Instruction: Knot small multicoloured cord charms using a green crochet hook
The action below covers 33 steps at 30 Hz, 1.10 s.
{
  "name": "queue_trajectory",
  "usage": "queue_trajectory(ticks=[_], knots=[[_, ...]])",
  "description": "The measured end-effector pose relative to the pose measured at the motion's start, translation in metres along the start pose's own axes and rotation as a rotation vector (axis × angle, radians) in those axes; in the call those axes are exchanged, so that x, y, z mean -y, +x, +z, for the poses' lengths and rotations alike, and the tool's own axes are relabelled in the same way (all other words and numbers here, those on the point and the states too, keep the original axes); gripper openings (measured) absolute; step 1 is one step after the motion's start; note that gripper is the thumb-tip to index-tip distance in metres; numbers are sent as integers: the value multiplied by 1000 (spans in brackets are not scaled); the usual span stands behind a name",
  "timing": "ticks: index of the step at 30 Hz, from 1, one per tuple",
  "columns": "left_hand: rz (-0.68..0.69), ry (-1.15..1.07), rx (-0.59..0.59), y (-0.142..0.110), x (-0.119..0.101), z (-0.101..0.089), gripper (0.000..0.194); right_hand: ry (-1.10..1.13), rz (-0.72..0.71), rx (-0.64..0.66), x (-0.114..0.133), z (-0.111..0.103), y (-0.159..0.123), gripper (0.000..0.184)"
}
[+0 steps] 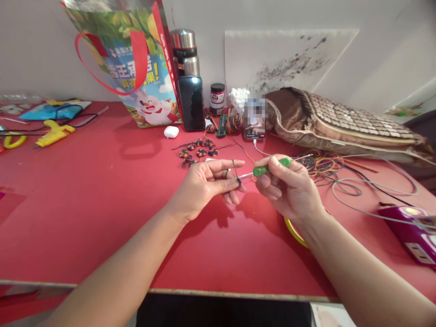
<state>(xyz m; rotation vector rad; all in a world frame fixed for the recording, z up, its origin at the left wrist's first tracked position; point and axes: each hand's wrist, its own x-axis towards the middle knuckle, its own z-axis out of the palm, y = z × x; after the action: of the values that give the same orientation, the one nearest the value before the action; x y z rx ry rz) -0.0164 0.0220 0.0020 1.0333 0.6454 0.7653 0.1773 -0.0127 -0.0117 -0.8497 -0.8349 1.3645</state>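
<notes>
My left hand (207, 184) hovers over the red table (102, 195), fingers pinched together with a dark thread looped around them. My right hand (288, 186) grips a crochet hook with a green handle (270, 167); its metal tip points left and meets the thread at my left fingertips. Several small multicoloured crocheted pieces (199, 152) lie just beyond my left hand. A tangle of coloured yarn (322, 163) trails off to the right behind my right hand.
A printed shopping bag (136, 63), steel flask (184, 52), dark phone (191, 102), small jar (217, 97) and propped phone (255, 119) stand at the back. A brown cushion (340, 120) lies right. A glue gun (54, 132), white earbud case (170, 131) and purple power strip (412, 231) are also here.
</notes>
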Motion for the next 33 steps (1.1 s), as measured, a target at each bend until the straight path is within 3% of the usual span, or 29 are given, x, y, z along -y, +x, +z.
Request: queue_trajectory(ticks=[8,24,33], knots=[[25,71,-127,1,0,2,43,7,-66,-15,-8,9,-3,28],[-66,137,-107,-1,5,8,45,-156,-5,-79,0,-9,6,38],[-98,90,-129,0,12,6,39,-262,-99,-66,6,-12,4,34]])
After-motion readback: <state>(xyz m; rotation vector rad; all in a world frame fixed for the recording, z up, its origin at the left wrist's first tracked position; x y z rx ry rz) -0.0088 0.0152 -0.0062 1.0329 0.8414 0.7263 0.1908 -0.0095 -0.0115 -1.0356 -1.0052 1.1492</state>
